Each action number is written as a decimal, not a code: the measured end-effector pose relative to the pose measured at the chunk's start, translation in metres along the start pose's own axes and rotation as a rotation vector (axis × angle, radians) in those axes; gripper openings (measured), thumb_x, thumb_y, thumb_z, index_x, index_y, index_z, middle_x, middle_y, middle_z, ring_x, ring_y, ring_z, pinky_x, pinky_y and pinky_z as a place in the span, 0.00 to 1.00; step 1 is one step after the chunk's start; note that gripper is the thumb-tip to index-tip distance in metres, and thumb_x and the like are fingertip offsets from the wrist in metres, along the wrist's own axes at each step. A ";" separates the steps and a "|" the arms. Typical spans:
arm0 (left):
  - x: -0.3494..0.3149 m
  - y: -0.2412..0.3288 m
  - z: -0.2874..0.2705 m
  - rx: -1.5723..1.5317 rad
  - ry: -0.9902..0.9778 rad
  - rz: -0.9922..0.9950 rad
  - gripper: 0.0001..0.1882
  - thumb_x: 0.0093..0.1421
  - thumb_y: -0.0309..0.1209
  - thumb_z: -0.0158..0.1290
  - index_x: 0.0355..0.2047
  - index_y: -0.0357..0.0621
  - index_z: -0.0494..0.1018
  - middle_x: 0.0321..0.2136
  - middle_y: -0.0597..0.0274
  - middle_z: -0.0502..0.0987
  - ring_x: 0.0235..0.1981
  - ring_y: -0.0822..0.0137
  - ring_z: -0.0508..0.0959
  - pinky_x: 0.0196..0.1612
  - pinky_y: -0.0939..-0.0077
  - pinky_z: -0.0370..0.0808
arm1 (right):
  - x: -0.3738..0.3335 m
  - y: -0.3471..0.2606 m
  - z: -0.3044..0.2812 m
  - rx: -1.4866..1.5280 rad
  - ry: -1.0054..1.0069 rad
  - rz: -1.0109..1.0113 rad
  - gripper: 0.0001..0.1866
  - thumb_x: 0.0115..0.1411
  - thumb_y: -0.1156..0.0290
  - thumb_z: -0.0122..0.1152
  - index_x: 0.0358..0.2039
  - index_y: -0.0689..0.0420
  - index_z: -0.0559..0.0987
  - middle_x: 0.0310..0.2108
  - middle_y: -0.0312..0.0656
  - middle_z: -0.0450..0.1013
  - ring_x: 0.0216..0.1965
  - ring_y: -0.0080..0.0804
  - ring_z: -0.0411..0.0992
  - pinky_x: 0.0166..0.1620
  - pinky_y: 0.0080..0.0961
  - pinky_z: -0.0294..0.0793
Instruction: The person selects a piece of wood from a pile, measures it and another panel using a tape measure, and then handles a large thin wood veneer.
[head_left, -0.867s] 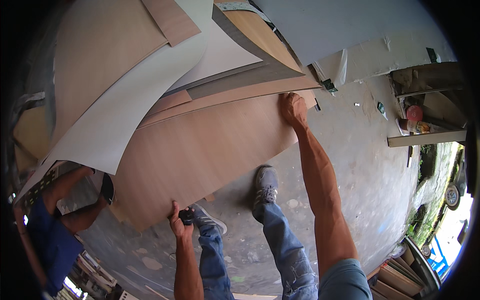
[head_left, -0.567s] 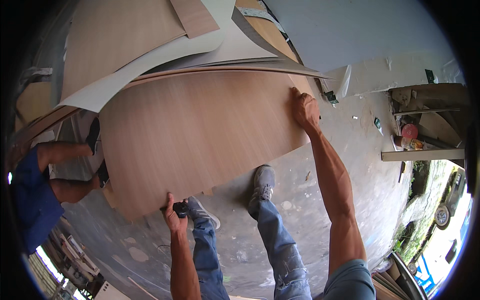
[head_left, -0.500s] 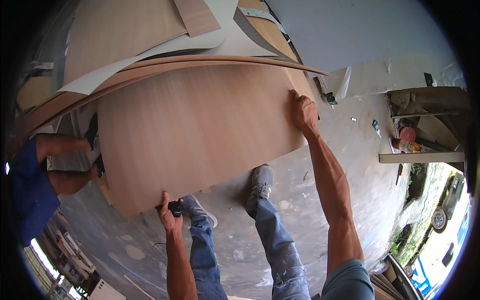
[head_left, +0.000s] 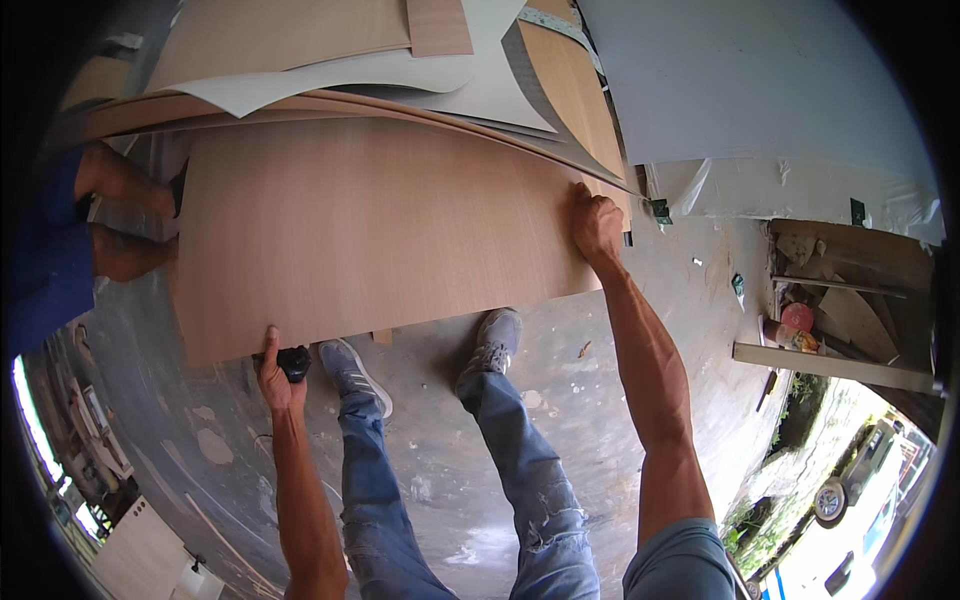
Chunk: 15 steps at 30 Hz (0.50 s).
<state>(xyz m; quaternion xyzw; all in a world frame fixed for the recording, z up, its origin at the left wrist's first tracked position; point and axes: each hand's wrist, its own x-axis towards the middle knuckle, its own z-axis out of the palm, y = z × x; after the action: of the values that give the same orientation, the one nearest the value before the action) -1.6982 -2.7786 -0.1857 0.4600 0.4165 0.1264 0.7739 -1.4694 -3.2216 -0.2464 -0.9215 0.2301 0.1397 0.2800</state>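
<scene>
A large, thin, light-brown wood veneer sheet (head_left: 390,235) spans the space in front of my legs. My left hand (head_left: 277,375) grips its near edge toward the left corner, thumb on top and fingers hidden beneath. Beside that hand, just under the edge, shows a small black object (head_left: 294,364) whose kind I cannot make out. My right hand (head_left: 598,226) is closed on the sheet near its right end, the fingers curled in. The sheet's far edge runs beneath a curved stack of brown and white sheets (head_left: 400,105).
More wood sheets (head_left: 300,35) and a loose strip (head_left: 440,27) lie on the stack. At the left stands another person (head_left: 50,240) in blue, close to the sheet. A grey-white panel (head_left: 740,90) is at the right, above a shelf recess (head_left: 840,280) with offcuts. Scraps dot the concrete floor (head_left: 420,480).
The sheet's near left corner and my left hand have moved up and left in the picture. My right hand keeps its grip. The whole view has shifted, too.
</scene>
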 end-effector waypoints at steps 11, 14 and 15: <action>-0.042 -0.025 0.044 0.069 0.034 0.053 0.20 0.51 0.32 0.64 0.41 0.42 0.70 0.33 0.67 0.73 0.27 0.73 0.74 0.27 0.77 0.73 | 0.025 0.045 -0.040 0.079 0.219 -0.356 0.25 0.61 0.53 0.44 0.34 0.64 0.79 0.35 0.61 0.74 0.42 0.62 0.71 0.42 0.49 0.69; -0.039 -0.033 0.037 -0.015 0.043 0.077 0.20 0.50 0.33 0.65 0.40 0.43 0.70 0.31 0.68 0.73 0.25 0.74 0.73 0.24 0.78 0.72 | 0.029 0.072 -0.043 -0.218 0.332 -0.903 0.18 0.56 0.59 0.51 0.31 0.63 0.79 0.30 0.58 0.75 0.36 0.56 0.73 0.36 0.47 0.70; -0.039 -0.033 0.037 -0.024 0.043 0.021 0.21 0.50 0.33 0.65 0.41 0.43 0.69 0.31 0.68 0.73 0.25 0.74 0.73 0.26 0.78 0.72 | 0.029 0.081 -0.052 -0.255 0.318 -0.831 0.19 0.57 0.58 0.50 0.30 0.63 0.79 0.29 0.58 0.75 0.36 0.58 0.73 0.37 0.47 0.70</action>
<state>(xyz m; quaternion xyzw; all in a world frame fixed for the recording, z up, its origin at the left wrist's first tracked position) -1.7008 -2.8414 -0.1838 0.4523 0.4267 0.1494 0.7688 -1.4786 -3.3216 -0.2518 -0.9727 -0.1376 -0.1003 0.1580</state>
